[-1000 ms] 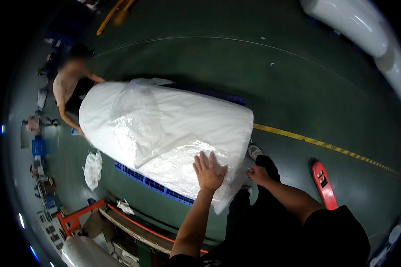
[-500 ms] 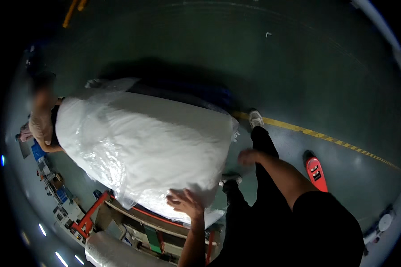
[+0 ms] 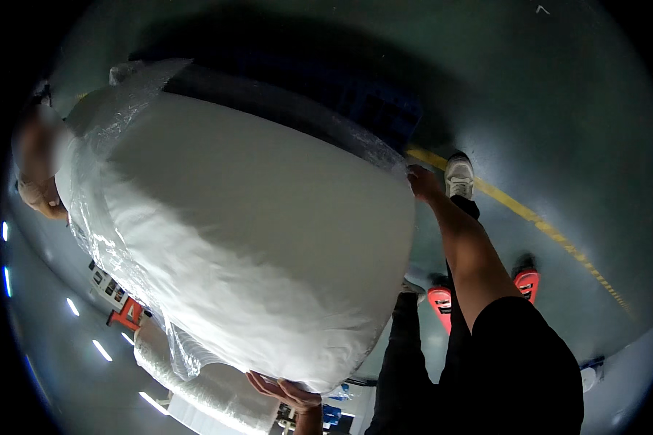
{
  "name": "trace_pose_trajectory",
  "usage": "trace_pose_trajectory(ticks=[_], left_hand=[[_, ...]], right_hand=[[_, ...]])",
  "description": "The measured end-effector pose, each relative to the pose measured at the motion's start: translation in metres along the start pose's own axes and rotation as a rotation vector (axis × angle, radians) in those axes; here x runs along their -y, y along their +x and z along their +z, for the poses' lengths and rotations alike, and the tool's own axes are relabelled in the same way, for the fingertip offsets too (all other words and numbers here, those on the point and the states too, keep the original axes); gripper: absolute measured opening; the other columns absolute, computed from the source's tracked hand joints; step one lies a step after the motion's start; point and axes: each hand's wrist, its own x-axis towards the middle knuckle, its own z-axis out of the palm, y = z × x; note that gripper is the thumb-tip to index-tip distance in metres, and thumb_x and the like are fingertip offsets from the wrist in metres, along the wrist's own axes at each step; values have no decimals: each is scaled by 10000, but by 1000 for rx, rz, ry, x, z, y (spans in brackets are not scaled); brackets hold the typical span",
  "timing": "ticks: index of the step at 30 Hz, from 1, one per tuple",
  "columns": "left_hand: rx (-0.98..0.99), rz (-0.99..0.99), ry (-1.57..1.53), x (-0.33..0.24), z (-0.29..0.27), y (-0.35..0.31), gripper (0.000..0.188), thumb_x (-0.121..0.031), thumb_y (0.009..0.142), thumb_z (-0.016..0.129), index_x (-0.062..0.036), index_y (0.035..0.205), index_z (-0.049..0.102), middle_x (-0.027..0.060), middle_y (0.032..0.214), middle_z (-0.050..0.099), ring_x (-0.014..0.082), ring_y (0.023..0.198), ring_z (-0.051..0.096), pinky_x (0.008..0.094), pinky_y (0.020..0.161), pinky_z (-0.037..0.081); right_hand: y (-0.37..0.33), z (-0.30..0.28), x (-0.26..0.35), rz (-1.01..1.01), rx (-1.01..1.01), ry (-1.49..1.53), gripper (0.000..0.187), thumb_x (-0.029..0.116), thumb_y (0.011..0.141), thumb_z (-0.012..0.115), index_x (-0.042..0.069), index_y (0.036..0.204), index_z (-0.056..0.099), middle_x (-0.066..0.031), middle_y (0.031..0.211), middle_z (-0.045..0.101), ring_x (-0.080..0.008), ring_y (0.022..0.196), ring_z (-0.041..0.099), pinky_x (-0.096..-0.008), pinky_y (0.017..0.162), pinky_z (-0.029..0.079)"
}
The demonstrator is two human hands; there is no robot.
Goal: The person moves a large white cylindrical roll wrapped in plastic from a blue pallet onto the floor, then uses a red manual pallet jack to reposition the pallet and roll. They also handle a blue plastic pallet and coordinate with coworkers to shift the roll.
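Observation:
A bulky white roll (image 3: 254, 210) fills the middle of the view, with loose clear plastic film (image 3: 101, 210) on its far left part and along its upper side. My left hand (image 3: 286, 393) lies against the roll's lower near edge, its fingers stretched out. At the upper right corner of the roll, my right hand (image 3: 425, 183) is closed on the edge of the film, the fingertips partly hidden. A co-worker's arm (image 3: 40, 199) reaches the roll's left end; that hand is mostly hidden.
A dark blue pallet (image 3: 384, 109) sits beyond the roll. Two red pallet-truck forks (image 3: 527, 284) show near my legs, beside a yellow floor stripe (image 3: 537, 221). Another film-wrapped roll (image 3: 232, 391) stands at lower left, near an orange-red frame (image 3: 128, 315).
My right hand has moved up and taken hold of the film at the roll's corner. My left hand has gone from the roll's top to its lower edge. The roll appears larger in view.

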Motion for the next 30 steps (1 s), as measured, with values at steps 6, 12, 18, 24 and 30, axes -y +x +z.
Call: trace_pose_trajectory(ticks=[6,12,18,24,30], left_hand=[[45,-47,11,11,-5,-18,553,-512,890,244,-239,1366,175,270,1377,155,473,1235,211,627,924,272],[15,-395,-89,-6,-9,-6,429,-206,930,254,-71,1335,209,323,1314,250,520,1195,232,632,905,232],[23,-131,-36,2,-11,-11,439,-208,930,246,-132,1357,179,315,1327,234,516,1211,206,630,917,218],[14,-8,13,10,-4,-9,547,-460,899,249,-176,1364,194,285,1370,170,476,1229,216,638,918,257],[59,-65,14,11,-3,-14,596,-569,859,256,-294,1371,125,243,1397,124,468,1242,197,635,928,254]], right_hand=[[-30,-57,17,-296,23,-24,204,167,879,419,4,829,531,-132,736,538,-279,691,516,-379,666,409],[-54,-104,31,159,-257,959,150,152,850,475,31,809,555,-78,792,558,-183,753,546,-326,666,428],[-52,-70,101,61,134,208,772,436,718,667,65,1313,346,-173,1297,410,-301,1175,417,-376,970,341],[-33,-53,75,-132,146,-350,435,328,842,502,22,1146,446,-187,1109,507,-342,976,517,-431,834,407],[-58,-90,61,-299,249,-265,404,372,858,491,-10,967,567,-157,891,605,-290,820,595,-377,687,482]])
